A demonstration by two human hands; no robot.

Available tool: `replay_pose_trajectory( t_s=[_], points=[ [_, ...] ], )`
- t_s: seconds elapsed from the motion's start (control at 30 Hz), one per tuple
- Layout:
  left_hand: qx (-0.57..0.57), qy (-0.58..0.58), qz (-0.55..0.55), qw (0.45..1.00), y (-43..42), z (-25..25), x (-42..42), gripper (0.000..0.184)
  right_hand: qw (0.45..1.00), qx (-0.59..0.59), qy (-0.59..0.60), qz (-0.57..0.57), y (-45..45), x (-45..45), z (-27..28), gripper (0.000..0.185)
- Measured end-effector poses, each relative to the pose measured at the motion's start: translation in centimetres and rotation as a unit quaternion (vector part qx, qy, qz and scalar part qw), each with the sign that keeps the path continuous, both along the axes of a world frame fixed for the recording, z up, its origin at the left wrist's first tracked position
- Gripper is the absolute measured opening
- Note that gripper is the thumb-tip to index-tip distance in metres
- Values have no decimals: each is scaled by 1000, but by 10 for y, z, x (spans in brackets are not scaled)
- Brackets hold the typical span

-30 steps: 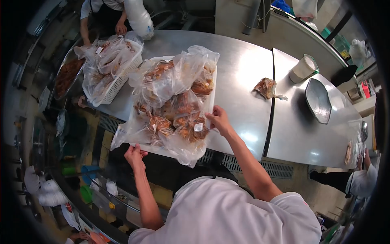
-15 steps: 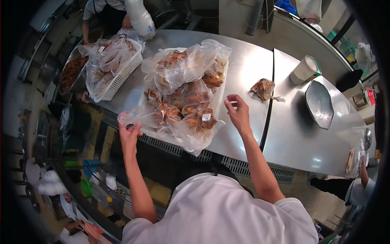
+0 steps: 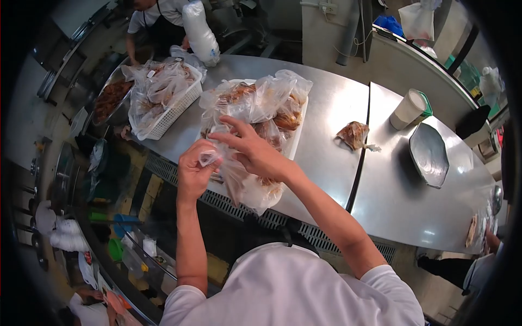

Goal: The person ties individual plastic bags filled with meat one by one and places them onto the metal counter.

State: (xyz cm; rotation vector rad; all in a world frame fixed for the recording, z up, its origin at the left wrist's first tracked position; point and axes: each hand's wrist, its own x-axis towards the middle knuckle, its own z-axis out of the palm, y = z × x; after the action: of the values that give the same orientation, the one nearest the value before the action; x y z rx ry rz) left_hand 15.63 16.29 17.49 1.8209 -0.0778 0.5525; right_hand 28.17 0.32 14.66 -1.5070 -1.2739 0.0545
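A white basket [image 3: 298, 142] in front of me is heaped with clear plastic bags of reddish-brown food [image 3: 288, 117]. At its left side, my left hand [image 3: 197, 165] is closed round the gathered end of a clear plastic bag [image 3: 208, 157]. My right hand [image 3: 253, 149] reaches across over the heap, close to the left one. Its fingers are stretched out and spread, nothing visibly gripped in them. Whether its fingertips touch the bag I cannot tell. My hands and forearm hide part of the bagged food.
Left of me are a second basket [image 3: 169, 117] of bagged food and a metal bowl [image 3: 120, 113] of brown food, near a co-worker [image 3: 163, 19]. To the right on the steel table [image 3: 326, 174] lie a knotted bag [image 3: 353, 135], a tub [image 3: 408, 110] and a dark plate [image 3: 428, 155].
My right hand has swung left from beside the basket to over the bags. My left hand has moved slightly right and closed on the plastic. The view has shifted a little.
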Motion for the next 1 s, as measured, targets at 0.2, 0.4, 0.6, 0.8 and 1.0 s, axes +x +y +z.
replay_pose_trajectory(
  t_s=[0.2,0.4,0.6,0.8,1.0],
  points=[
    [-18,37,-16,999,-8,-11,-10,10,994,-79,-49,-50,-17,13,-16,41],
    [-27,42,-5,999,-6,-11,-14,10,986,-127,42,-103,-41,23,-2,23],
    [-35,30,5,999,-3,-10,-16,11,988,-74,66,-121,-49,18,14,16],
    [-11,-1,3,1000,4,-6,-20,10,988,-28,92,-123,-47,9,32,12],
    [-125,-49,54,989,-16,-12,-6,11,989,23,93,-114,-36,0,44,10]
  ],
)
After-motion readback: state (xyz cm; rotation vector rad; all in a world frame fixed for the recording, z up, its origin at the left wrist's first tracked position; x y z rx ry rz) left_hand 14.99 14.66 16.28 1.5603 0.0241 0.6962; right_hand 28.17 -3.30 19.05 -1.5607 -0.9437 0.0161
